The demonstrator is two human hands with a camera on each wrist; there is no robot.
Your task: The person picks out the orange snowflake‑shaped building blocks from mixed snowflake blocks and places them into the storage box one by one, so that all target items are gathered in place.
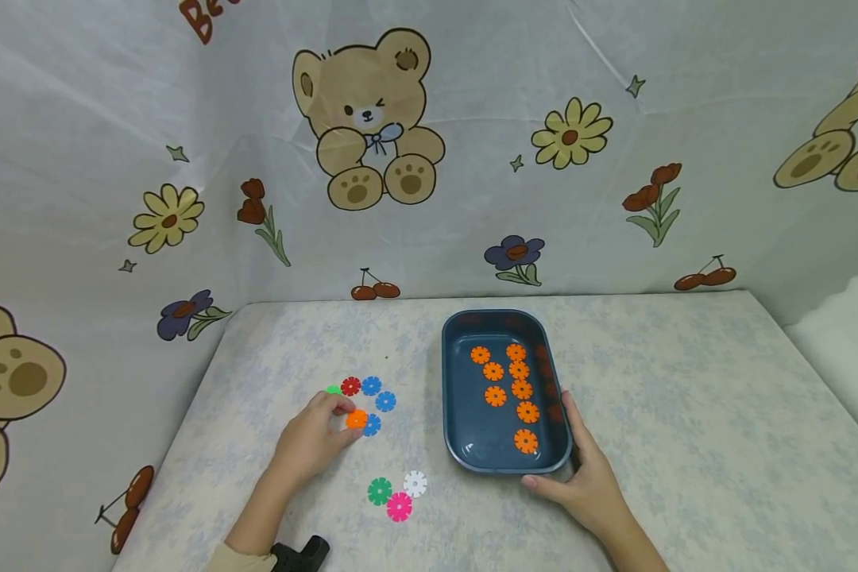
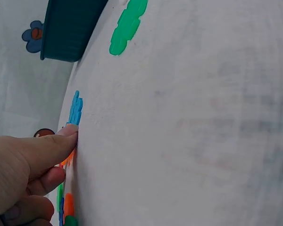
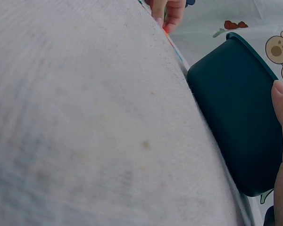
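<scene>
My left hand (image 1: 313,438) is low over the table, thumb and index finger pinching an orange notched plastic disc (image 1: 356,419). Blue discs (image 1: 385,401), a red disc (image 1: 350,386) and a partly hidden light green disc (image 1: 334,390) lie around those fingertips. In the left wrist view the thumb covers part of the discs, with one blue disc (image 2: 75,109) just past it. My right hand (image 1: 589,485) holds the dark blue tray (image 1: 465,445) at its near right corner, thumb along the front rim. Several orange discs (image 1: 525,441) lie flat inside the tray.
Nearer the front edge lie a dark green disc (image 1: 380,491), a pink disc (image 1: 399,507) and a white disc (image 1: 415,484). A black device (image 1: 303,554) sits at the left wrist. Behind the table hangs a cloth (image 1: 472,175) printed with bears and flowers.
</scene>
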